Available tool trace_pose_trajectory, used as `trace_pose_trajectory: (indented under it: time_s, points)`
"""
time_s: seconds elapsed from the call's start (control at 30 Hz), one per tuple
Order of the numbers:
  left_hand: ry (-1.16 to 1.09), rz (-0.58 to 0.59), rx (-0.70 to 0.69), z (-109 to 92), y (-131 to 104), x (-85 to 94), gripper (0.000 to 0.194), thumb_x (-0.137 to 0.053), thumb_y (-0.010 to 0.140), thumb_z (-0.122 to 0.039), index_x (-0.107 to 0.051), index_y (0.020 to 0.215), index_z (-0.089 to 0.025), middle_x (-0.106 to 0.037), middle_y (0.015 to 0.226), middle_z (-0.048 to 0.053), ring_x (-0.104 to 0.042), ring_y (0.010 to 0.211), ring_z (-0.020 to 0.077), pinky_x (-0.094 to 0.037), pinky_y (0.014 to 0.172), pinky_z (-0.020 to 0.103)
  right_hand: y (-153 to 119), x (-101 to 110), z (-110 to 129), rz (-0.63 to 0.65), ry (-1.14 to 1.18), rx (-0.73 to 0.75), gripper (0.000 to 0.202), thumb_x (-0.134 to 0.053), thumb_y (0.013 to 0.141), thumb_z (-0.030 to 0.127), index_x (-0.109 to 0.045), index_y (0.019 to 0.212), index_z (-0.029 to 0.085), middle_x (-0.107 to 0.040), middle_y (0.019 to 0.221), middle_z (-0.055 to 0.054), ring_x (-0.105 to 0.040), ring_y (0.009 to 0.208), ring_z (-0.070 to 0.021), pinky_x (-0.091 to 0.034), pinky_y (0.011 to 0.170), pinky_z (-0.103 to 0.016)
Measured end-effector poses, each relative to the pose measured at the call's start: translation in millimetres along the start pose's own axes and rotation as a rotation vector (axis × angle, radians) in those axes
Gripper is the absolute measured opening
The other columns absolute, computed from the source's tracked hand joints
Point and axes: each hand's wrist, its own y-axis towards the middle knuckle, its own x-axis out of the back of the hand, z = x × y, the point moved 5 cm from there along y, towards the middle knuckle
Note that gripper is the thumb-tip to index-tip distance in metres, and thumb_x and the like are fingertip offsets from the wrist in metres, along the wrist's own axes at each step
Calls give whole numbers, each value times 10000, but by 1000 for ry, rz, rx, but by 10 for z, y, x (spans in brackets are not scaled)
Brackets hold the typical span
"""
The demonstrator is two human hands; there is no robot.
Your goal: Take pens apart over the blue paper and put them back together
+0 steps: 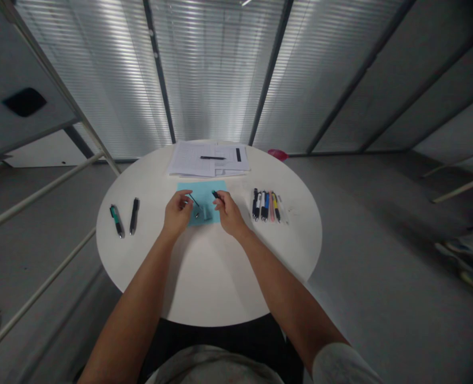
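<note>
My left hand (pixel 178 213) holds the upper end of a thin dark rod (pixel 194 200) at the tips of the thumb and forefinger, the other fingers curled in. The rod slants down and toward my right hand (pixel 229 214); I cannot tell whether its lower end touches anything. My right hand pinches a dark green-tipped piece (pixel 215 194) between thumb and fingers, its end poking out toward the left hand.

Between my hands lies an open gap over the blue sheet (pixel 201 186), whose side edges run below my fingers and whose far edge sits just beyond my fingertips. In that gap rest a pale short piece (pixel 207 213) and, just beside it on the left-hand side, a small shiny piece (pixel 197 215).

Well out to the left of my left hand, a green-and-black pen (pixel 117 221) and a black pen (pixel 134 216) lie near the table's rim. A row of pens (pixel 265 206) lies near my right hand, with white tabletop running past it to the rim. Ahead of both hands, papers (pixel 191 160) reach toward the far edge. The white table (pixel 216 282) stretches back between my forearms to its curved near edge.
</note>
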Motion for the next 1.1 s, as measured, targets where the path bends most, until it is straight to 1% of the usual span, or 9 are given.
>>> trace_pose_trajectory:
  time_s: [0.1,0.23,0.3,0.37,0.47,0.6,0.73,0.9,1.1]
  points:
    - [104,-7,-35,-16,-8,14,321,-573,723,-180,-622,1038,-209,-581,793,1,-477,591,105,-381,561,234,4,13,18,-16,13,9,259,-356,966,330,-453,1167,199,-610,1007,-75,-593,816,-155,-482,805,-332]
    - [105,42,-178,-143,-62,-28,509,-572,710,-171,-532,1214,-230,-570,916,16,-515,688,119,-425,650,252,3,-13,84,9,-3,34,259,-366,964,331,-454,1168,198,-597,1074,-92,-591,927,-173,-470,859,-344]
    - [118,90,-254,-195,-95,-68,577,-589,699,-176,-494,1266,-233,-562,966,32,-519,740,131,-441,713,277,3,-35,108,28,-23,54,258,-378,961,330,-465,1167,202,-595,1096,-93,-579,983,-182,-460,887,-349]
    - [149,188,-290,-208,-121,-130,545,-593,705,-185,-513,1243,-226,-563,946,36,-520,767,145,-441,748,295,2,-54,111,47,-33,70,256,-380,959,319,-474,1169,206,-593,1112,-90,-567,1024,-187,-452,909,-353]
    - [162,277,-267,-188,-132,-179,446,-576,730,-192,-557,1175,-217,-565,871,22,-522,761,151,-432,749,295,2,-65,87,62,-38,80,257,-379,957,300,-482,1173,205,-592,1128,-90,-559,1047,-190,-449,924,-364]
    - [107,194,-251,-211,-114,-130,558,-604,706,-193,-510,1255,-223,-561,910,20,-514,756,143,-425,754,293,3,-65,72,73,-54,86,252,-380,957,286,-487,1173,211,-595,1132,-86,-554,1069,-192,-439,949,-373]
    - [91,259,-247,-217,-118,-157,457,-610,686,-180,-569,1140,-213,-555,875,22,-515,768,151,-421,744,297,3,-70,92,89,-67,96,237,-373,956,269,-496,1151,210,-595,1119,-82,-557,1057,-187,-434,957,-369]
    - [34,171,-287,-219,-122,-105,664,-607,690,-161,-395,1313,-248,-530,922,11,-511,751,134,-425,737,293,-4,-63,113,80,-64,84,236,-378,951,257,-495,1151,212,-594,1118,-84,-556,1057,-181,-434,954,-362]
    - [90,277,-293,-187,-164,-215,607,-577,675,-135,-426,1256,-224,-530,902,11,-513,738,130,-428,729,288,-8,-58,102,65,-76,87,254,-364,957,271,-489,1171,214,-588,1142,-86,-557,1066,-181,-430,959,-354]
